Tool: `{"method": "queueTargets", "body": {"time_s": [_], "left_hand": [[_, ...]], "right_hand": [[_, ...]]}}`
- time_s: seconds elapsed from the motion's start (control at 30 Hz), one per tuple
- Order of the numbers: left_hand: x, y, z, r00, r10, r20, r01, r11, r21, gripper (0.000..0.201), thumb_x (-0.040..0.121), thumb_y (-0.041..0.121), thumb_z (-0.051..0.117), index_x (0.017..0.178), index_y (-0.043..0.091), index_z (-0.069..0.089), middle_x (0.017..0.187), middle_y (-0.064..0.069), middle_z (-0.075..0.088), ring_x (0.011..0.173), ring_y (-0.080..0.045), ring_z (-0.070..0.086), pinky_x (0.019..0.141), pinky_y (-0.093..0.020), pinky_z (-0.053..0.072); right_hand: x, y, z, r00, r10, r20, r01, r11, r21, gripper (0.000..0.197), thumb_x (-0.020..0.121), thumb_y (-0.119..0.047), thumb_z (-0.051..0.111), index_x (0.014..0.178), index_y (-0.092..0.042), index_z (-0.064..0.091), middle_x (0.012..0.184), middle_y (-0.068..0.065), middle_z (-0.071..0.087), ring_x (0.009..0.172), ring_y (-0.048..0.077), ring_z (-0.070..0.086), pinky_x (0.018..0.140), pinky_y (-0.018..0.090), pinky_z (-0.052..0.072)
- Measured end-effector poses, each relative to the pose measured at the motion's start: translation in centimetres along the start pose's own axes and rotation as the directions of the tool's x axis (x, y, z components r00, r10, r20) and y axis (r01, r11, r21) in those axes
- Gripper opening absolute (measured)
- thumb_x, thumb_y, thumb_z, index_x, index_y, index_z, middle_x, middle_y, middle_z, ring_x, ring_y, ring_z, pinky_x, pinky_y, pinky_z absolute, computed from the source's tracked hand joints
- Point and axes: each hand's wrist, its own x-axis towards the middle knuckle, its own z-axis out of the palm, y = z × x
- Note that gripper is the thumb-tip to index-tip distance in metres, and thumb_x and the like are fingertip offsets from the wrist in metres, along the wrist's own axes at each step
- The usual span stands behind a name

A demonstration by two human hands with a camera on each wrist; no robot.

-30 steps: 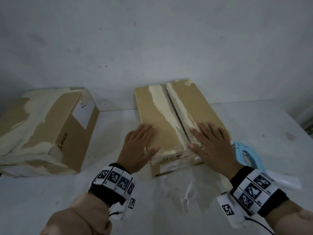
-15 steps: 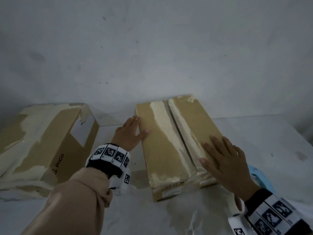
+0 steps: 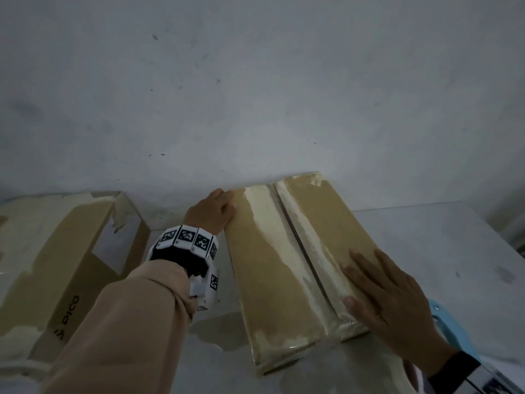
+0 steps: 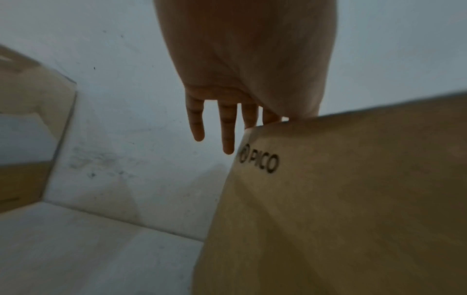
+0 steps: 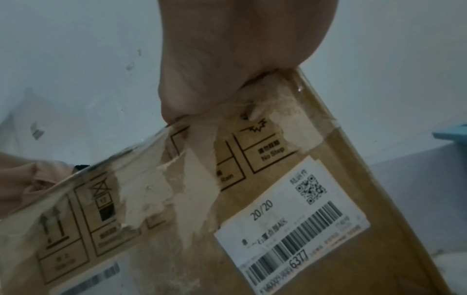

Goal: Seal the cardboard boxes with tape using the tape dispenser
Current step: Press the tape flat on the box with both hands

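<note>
The cardboard box (image 3: 287, 268) lies on the white table (image 3: 443, 251). The left hand (image 3: 211, 211), fingers straight, touches its far-left corner; the right hand (image 3: 395, 305) presses flat on its near-right top, the blue tape dispenser (image 3: 451, 334) just beside that wrist.

The person's left arm wears a loose beige sleeve (image 3: 133, 317), its cuff bunched in soft folds just below the wrist. Above the cuff sits a black band ringed with white square tiles (image 3: 186, 237), each printed with a black-and-white fiducial pattern; one more such tile shows on a white block (image 3: 208, 288) at the band's 5 o'clock side. The right wrist, at the head view's 4 o'clock corner, carries a black cuff (image 3: 454, 371) with white marker tiles beside it, blurred. A ring (image 3: 380, 316) shows on one finger of the right hand (image 3: 397, 308)
</note>
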Motion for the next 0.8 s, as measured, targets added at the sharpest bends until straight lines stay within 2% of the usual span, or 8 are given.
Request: {"method": "queueTargets", "body": {"time_s": [0.13,0.23,0.43,0.5,0.57,0.67,0.73,0.8], "left_hand": [[-0.3,0.0,-0.2,0.994,-0.103,-0.025,0.103,0.995,-0.019,0.049,0.096,0.04,0.035,0.137,0.014,0.039,0.138,-0.015,0.037,0.125,-0.031,0.038,0.102,-0.042,0.036],[-1.1,-0.9,-0.5,0.986,-0.161,-0.043,0.158,0.985,-0.066,0.043,0.093,0.043,0.04,0.125,0.015,0.052,0.126,-0.015,0.045,0.118,-0.032,0.042,0.1,-0.044,0.037],[-3.2,-1.2,-0.1,0.968,-0.196,-0.154,0.163,0.965,-0.204,0.036,0.091,0.036,0.05,0.114,0.009,0.056,0.119,-0.016,0.053,0.11,-0.034,0.048,0.091,-0.041,0.04],[-4.0,-1.4,0.0,0.964,-0.206,-0.167,0.163,0.957,-0.239,0.035,0.09,0.034,0.052,0.112,0.007,0.056,0.118,-0.016,0.054,0.109,-0.034,0.049,0.091,-0.041,0.04],[-4.9,-1.5,0.1,0.957,-0.23,-0.176,0.176,0.944,-0.278,0.037,0.09,0.034,0.053,0.113,0.006,0.055,0.12,-0.014,0.055,0.11,-0.033,0.05,0.091,-0.039,0.04],[-6.1,-2.2,0.2,0.947,-0.272,-0.171,0.21,0.926,-0.313,0.036,0.089,0.037,0.053,0.111,0.008,0.056,0.115,-0.013,0.059,0.105,-0.032,0.054,0.087,-0.038,0.042],[-6.8,-2.8,0.4,0.942,-0.293,-0.165,0.228,0.917,-0.328,0.036,0.089,0.039,0.053,0.108,0.009,0.056,0.112,-0.013,0.06,0.101,-0.031,0.055,0.086,-0.039,0.044],[-7.4,-2.9,0.5,0.936,-0.3,-0.184,0.234,0.92,-0.313,0.036,0.09,0.04,0.052,0.108,0.009,0.056,0.112,-0.013,0.06,0.1,-0.032,0.055,0.086,-0.039,0.044]], "right_hand": [[0.1,1.2,-0.1,0.998,-0.039,0.04,0.039,0.999,0.013,0.053,0.092,-0.061,0.026,0.125,-0.028,0.051,0.136,-0.002,0.049,0.129,0.027,0.037,0.086,0.035,0.034],[0.3,2.0,-0.3,0.996,-0.069,0.056,0.069,0.998,0.01,0.053,0.092,-0.061,0.025,0.126,-0.03,0.05,0.136,-0.003,0.049,0.128,0.025,0.037,0.091,0.041,0.034],[0.5,2.4,-0.8,0.992,-0.107,0.061,0.107,0.994,0.003,0.051,0.092,-0.062,0.021,0.128,-0.034,0.045,0.138,-0.006,0.044,0.129,0.022,0.033,0.096,0.041,0.028],[0.6,2.8,-0.9,0.988,-0.137,0.065,0.137,0.991,0.004,0.051,0.092,-0.062,0.021,0.128,-0.035,0.044,0.142,-0.012,0.039,0.13,0.022,0.032,0.099,0.041,0.022],[0.7,3.2,-0.8,0.984,-0.164,0.074,0.165,0.986,-0.003,0.051,0.092,-0.063,0.02,0.129,-0.037,0.043,0.149,-0.022,0.024,0.132,0.021,0.028,0.103,0.039,0.015],[0.4,3.6,-0.4,0.992,-0.086,0.095,0.088,0.996,-0.017,0.053,0.09,-0.067,0.018,0.131,-0.041,0.039,0.148,-0.01,0.026,0.137,0.019,0.02,0.107,0.037,0.007],[0.2,3.7,-0.1,0.995,-0.009,0.096,0.008,1.0,0.011,0.053,0.088,-0.069,0.018,0.135,-0.047,0.032,0.151,-0.006,0.02,0.137,0.025,0.016,0.108,0.038,0.007],[0.4,3.4,0.0,0.993,-0.089,0.079,0.089,0.996,0.005,0.051,0.092,-0.064,0.022,0.137,-0.041,0.031,0.154,-0.001,0.015,0.137,0.035,0.02,0.108,0.05,0.015]]}}
